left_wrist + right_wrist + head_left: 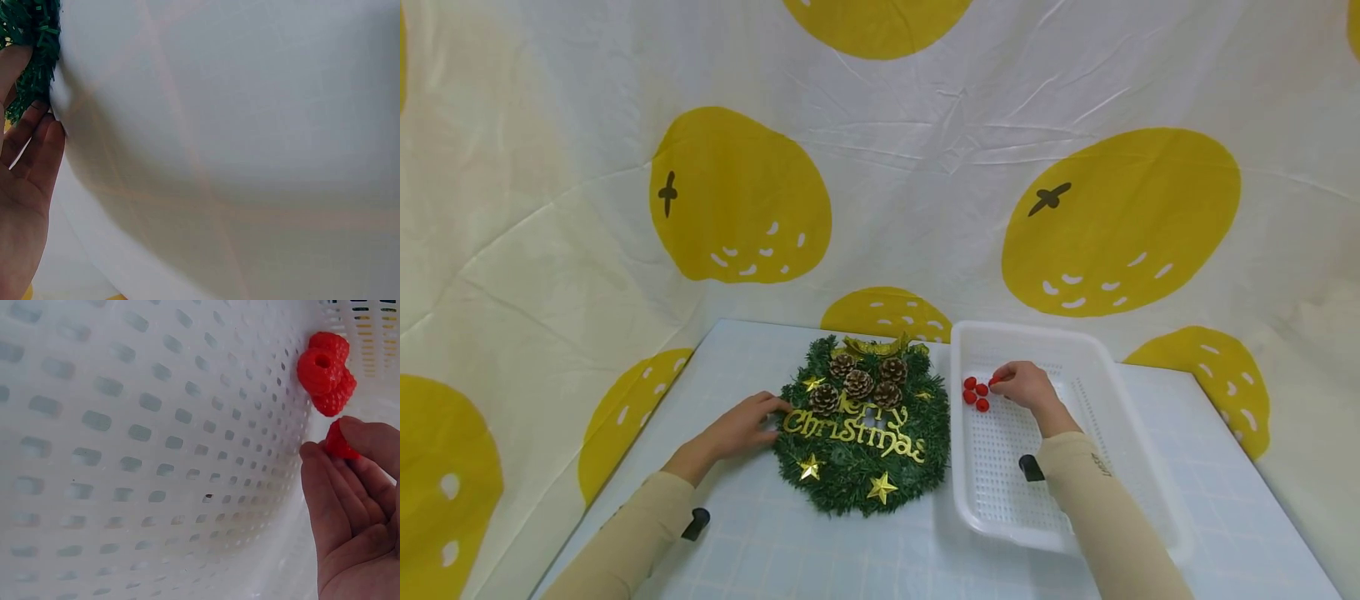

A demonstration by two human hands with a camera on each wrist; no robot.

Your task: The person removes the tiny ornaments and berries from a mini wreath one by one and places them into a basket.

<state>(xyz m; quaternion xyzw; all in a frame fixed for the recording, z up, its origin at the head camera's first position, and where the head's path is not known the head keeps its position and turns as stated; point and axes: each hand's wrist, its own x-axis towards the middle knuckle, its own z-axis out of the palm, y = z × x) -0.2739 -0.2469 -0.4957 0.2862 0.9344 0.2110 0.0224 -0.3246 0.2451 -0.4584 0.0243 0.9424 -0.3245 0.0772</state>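
Between thumb and fingers, my right hand (1027,387) pinches a red raspberry (339,440) inside the white perforated basket (1138,467). Several more raspberries (320,370) lie grouped at the basket's left side, just beyond the fingertips. To the left, a green Christmas wreath (850,492) lies on the table with pine cones (858,384), gold stars (882,487) and gold "Merry Christmas" lettering (850,429). My left hand (743,427) touches the wreath's left edge, its fingers extended; in the left wrist view the fingertips meet the green tinsel (37,62).
The table (752,542) wears a pale checked cover. Behind and beside it hangs a white cloth (910,225) printed with large yellow fruit. The basket's raised rim (957,467) stands close to the wreath's right side.
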